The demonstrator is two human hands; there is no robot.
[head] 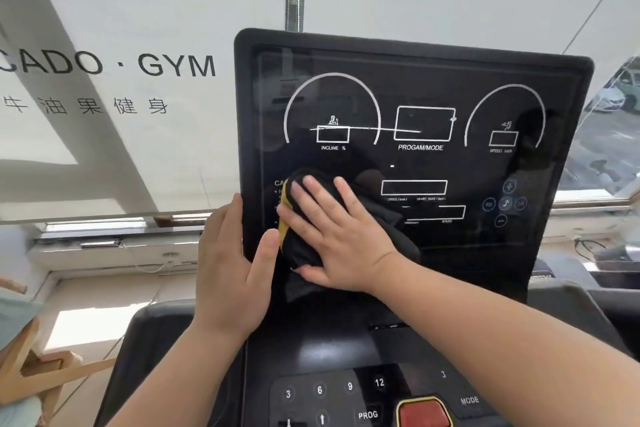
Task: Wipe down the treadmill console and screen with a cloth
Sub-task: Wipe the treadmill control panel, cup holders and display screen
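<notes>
The treadmill's black glossy screen (pixel 415 97) stands upright in front of me, with white dial and box markings. My right hand (pixel 343 236) lies flat, fingers spread, pressing a black cloth with a yellow edge (pixel 301 246) against the screen's lower left part. My left hand (pixel 228 274) grips the screen's left edge, thumb on the front next to the cloth. Below lies the console panel (pixel 346 357) with numbered buttons.
A red stop button (pixel 424 411) with a yellow rim sits at the console's bottom middle, beside the PROG and MODE keys. A white window blind printed with GYM lettering (pixel 173 66) hangs behind. A wooden frame (pixel 38 367) stands at the lower left.
</notes>
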